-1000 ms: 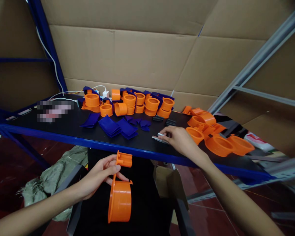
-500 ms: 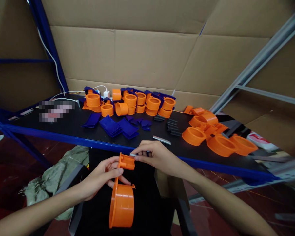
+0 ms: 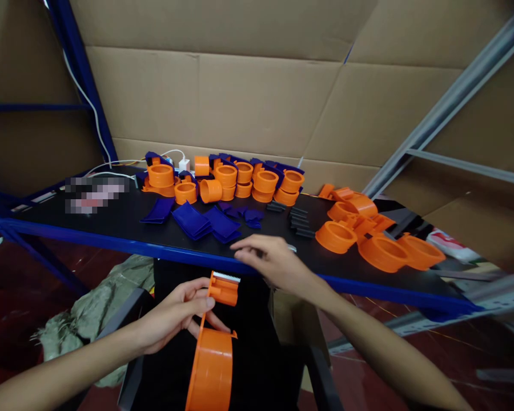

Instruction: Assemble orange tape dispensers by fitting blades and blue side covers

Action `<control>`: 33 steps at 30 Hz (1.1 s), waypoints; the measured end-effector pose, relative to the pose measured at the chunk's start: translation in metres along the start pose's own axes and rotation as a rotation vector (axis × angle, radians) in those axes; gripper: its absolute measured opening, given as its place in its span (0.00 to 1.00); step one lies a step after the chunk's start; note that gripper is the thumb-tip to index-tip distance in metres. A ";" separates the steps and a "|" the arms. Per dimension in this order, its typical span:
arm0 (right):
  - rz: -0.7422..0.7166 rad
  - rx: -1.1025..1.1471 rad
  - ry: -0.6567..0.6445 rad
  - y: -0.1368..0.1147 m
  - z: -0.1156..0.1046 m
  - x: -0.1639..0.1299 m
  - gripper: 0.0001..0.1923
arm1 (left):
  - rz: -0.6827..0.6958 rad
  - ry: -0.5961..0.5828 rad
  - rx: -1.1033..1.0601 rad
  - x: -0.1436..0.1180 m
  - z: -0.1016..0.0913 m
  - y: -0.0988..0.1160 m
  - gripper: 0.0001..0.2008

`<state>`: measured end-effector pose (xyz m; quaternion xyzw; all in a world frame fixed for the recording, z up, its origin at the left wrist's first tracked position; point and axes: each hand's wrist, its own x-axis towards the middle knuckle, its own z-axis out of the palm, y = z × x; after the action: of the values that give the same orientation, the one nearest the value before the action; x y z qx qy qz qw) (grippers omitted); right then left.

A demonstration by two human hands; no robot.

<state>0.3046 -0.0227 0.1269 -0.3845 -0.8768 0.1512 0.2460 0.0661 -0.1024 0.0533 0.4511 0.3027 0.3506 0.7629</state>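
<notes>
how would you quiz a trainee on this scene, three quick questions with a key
1. Which hand holds the orange part?
2. True or false: a toothed blade sits on the end of that part nearer the table.
3. Multiple choice: what colour are the flat sheets lying to the left of the black strips in the picture?
A) yellow
B) green
C) dark blue

Key:
1. The left hand.
2. True.
3. C
</notes>
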 end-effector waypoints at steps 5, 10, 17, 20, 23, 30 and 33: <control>0.273 -0.808 0.123 0.064 -0.062 -0.016 0.11 | 0.006 0.009 -0.060 -0.001 0.000 0.004 0.18; 0.307 -0.951 -0.056 0.107 -0.077 -0.034 0.13 | 0.005 0.026 -0.065 -0.002 0.000 0.004 0.17; 0.109 -0.590 -0.012 0.078 -0.067 -0.033 0.13 | 0.025 0.039 -0.071 -0.001 0.001 0.006 0.16; -0.064 -0.379 0.007 0.033 -0.050 -0.036 0.16 | 0.048 0.058 -0.073 -0.001 0.002 0.003 0.18; -0.220 -0.259 -0.022 -0.011 -0.022 -0.040 0.18 | 0.072 0.055 -0.063 -0.001 0.002 -0.001 0.19; -0.264 -0.140 0.068 -0.031 0.030 -0.032 0.14 | 0.072 -0.002 -0.027 0.000 0.002 -0.003 0.18; -0.231 -0.007 0.208 -0.027 0.042 -0.030 0.04 | 0.075 0.011 -0.028 0.000 0.001 -0.004 0.19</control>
<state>0.2832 -0.0663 0.0951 -0.2956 -0.8855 0.0780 0.3498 0.0678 -0.1036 0.0500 0.4494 0.2848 0.3855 0.7539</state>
